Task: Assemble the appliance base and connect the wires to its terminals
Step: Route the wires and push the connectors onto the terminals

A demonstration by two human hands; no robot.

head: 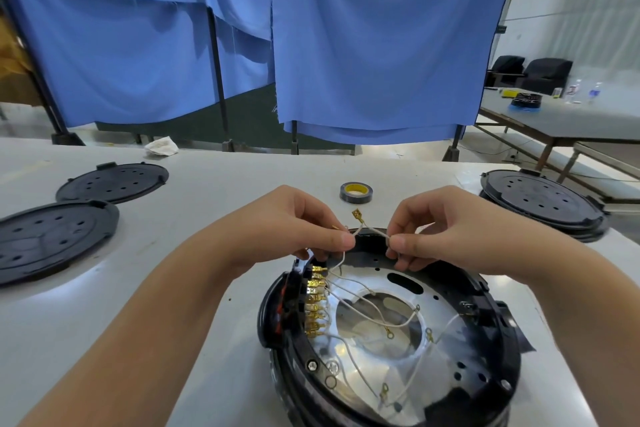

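Both hands up over the appliance base, a white wire pinched between them!

The left hand (294, 225) pinches one white wire (372, 230) between thumb and fingertips, and the right hand (440, 229) nips it just across, so the held stretch runs left to right above the far rim of the appliance base (491, 302). A brass spade connector (357, 216) pokes up and away. The base lies flat on the white table (194, 288), open side up (brass terminals (316, 302) lined along its left wall). A tape roll (356, 192) sits beyond, black perforated discs (52, 236) to both sides.
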